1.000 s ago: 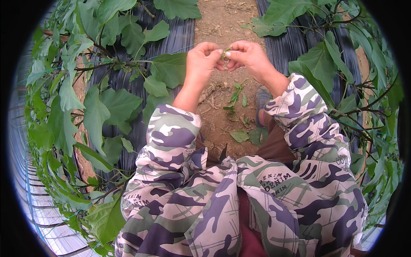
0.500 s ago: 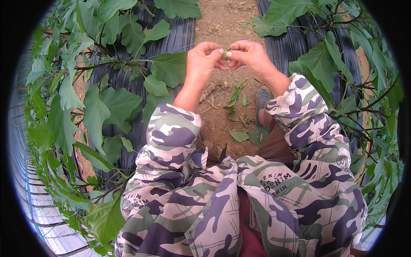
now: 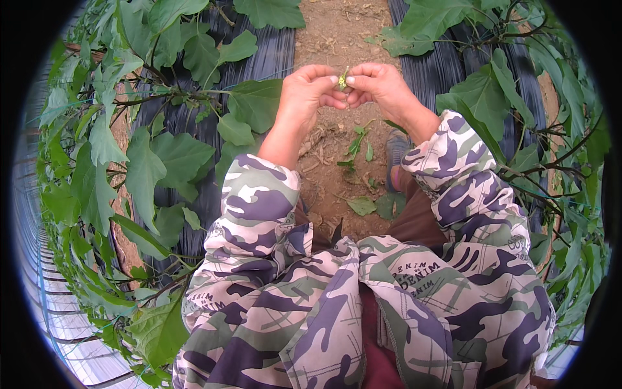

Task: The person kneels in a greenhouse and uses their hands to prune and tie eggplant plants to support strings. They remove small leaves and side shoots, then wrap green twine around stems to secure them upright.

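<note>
My left hand (image 3: 307, 94) and my right hand (image 3: 383, 91) meet over the dirt path, fingertips nearly touching. Between them is a small yellow-green plant piece (image 3: 343, 82), like a bud or torn flower, with a short stem pointing up. Thumb and fingers of each hand pinch it from either side. Its exact kind is too small to make out. Beneath my right wrist a narrow dark green leaf (image 3: 396, 126) shows; whether that hand holds it I cannot tell.
Large-leaved plants (image 3: 172, 159) line both sides, rooted in beds under black plastic film (image 3: 272, 55). On the dirt path (image 3: 337, 29) lie picked green sprigs (image 3: 353, 150) and a loose leaf (image 3: 361, 205). My shoe (image 3: 396, 155) stands at the path's right side.
My hands have drawn slightly apart, the left one a little to the left. More of the yellow-green plant piece now shows between the fingertips.
</note>
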Demonstrator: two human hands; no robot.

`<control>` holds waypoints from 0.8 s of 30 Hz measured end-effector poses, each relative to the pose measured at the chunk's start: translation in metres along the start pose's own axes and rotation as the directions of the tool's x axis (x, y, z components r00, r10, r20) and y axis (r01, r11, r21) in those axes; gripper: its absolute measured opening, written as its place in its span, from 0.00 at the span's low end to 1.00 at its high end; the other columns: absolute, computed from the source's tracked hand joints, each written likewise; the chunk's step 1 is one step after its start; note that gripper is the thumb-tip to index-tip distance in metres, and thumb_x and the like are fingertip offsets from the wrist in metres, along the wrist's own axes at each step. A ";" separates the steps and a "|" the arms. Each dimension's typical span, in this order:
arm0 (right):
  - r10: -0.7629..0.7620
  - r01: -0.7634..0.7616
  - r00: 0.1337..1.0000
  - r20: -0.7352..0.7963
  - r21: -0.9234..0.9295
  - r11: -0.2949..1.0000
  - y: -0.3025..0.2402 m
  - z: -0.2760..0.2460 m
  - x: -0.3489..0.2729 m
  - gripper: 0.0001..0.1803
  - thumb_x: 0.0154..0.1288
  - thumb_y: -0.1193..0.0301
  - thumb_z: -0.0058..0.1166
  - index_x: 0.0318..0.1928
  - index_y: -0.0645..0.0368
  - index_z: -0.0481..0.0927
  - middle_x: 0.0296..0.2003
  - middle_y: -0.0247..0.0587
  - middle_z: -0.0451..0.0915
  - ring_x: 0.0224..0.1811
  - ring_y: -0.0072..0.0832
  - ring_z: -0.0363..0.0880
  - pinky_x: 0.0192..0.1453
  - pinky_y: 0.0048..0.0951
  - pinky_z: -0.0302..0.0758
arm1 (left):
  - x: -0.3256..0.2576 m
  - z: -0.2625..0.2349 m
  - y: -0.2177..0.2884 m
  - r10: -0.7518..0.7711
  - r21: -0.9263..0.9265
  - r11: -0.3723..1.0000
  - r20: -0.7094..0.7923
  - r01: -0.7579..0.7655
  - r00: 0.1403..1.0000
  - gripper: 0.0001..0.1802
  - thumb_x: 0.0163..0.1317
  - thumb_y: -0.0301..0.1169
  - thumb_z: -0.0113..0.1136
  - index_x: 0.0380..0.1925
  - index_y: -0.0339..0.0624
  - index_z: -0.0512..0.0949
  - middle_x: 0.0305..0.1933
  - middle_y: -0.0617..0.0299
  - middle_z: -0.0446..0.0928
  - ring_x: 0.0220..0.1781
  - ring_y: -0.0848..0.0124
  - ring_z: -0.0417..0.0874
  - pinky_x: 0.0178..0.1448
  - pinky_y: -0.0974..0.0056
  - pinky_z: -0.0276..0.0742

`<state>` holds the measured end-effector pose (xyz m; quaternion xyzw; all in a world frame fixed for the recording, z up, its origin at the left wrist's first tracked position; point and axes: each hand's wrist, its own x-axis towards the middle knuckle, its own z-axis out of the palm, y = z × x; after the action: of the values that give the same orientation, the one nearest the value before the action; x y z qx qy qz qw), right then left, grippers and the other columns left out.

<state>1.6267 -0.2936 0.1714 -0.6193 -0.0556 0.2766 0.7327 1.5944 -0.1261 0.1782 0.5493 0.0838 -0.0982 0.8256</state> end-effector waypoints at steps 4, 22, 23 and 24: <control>0.025 -0.024 1.000 -0.016 0.030 0.999 -0.001 0.001 -0.002 0.09 0.61 0.70 0.52 0.37 0.64 0.76 0.29 0.39 0.79 0.26 0.23 0.78 0.31 0.25 0.78 | 0.000 -0.001 0.000 0.046 0.080 0.996 -0.018 -0.045 0.999 0.08 0.55 0.21 0.55 0.35 0.29 0.74 0.31 0.56 0.76 0.26 0.70 0.79 0.28 0.66 0.81; 0.024 0.053 0.977 -0.210 0.352 0.934 0.015 0.022 -0.008 0.08 0.63 0.74 0.48 0.39 0.68 0.72 0.32 0.45 0.78 0.29 0.30 0.80 0.33 0.29 0.81 | -0.002 0.004 -0.018 -0.050 -0.078 0.996 -0.041 0.047 0.998 0.13 0.55 0.25 0.55 0.40 0.29 0.73 0.34 0.54 0.77 0.33 0.70 0.80 0.38 0.66 0.77; 0.033 0.046 0.976 -0.216 0.349 0.936 0.016 0.023 -0.008 0.08 0.63 0.74 0.48 0.38 0.68 0.72 0.32 0.45 0.78 0.29 0.30 0.80 0.33 0.29 0.81 | -0.002 0.005 -0.020 -0.034 -0.077 0.997 -0.054 0.030 0.998 0.13 0.55 0.25 0.55 0.39 0.29 0.74 0.33 0.54 0.77 0.33 0.70 0.80 0.38 0.66 0.77; 0.032 0.043 0.979 -0.202 0.356 0.934 0.016 0.024 -0.008 0.08 0.62 0.74 0.48 0.38 0.67 0.72 0.32 0.45 0.78 0.28 0.30 0.80 0.33 0.29 0.81 | -0.001 0.004 -0.021 -0.047 -0.073 0.997 -0.081 0.041 0.996 0.12 0.55 0.25 0.55 0.39 0.30 0.74 0.33 0.55 0.78 0.33 0.70 0.80 0.38 0.66 0.76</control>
<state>1.6039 -0.2753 0.1636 -0.5003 0.0697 0.2147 0.8359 1.5883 -0.1378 0.1615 0.5213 0.1334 -0.0902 0.8381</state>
